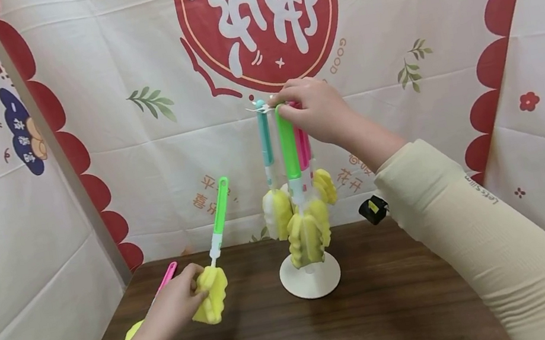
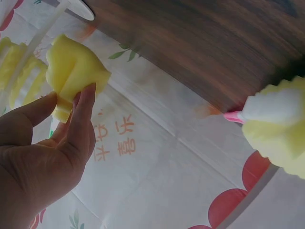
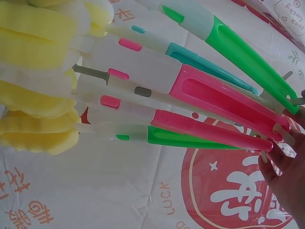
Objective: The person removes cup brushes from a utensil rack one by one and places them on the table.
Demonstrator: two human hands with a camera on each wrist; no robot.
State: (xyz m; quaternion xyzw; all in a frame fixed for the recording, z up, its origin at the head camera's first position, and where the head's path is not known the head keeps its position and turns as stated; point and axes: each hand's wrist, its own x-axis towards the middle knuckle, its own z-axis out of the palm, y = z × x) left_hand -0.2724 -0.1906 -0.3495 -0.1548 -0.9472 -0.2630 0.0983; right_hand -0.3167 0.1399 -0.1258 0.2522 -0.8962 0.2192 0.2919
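My left hand (image 1: 177, 297) pinches the yellow sponge head of a bottle brush (image 1: 211, 297) between thumb and fingers, above the left part of the table. Its green handle points up and away. In the left wrist view, the thumb and fingertips press into the sponge (image 2: 76, 69). My right hand (image 1: 316, 108) grips the top of a white stand (image 1: 297, 286), fingers curled at its hooks. From these hooks hang several bottle brushes, sponges down: a green one (image 1: 289, 146) in front, a teal one (image 1: 264, 135), and pink ones (image 3: 209, 95).
Left of the left hand, another bottle brush with a pink handle (image 1: 168, 273) lies on the dark wooden table (image 1: 393, 306), partly hidden by the forearm. A small black object (image 1: 373, 209) is near the back edge, right of the stand. Printed cloth (image 1: 166, 151) encloses the back and sides.
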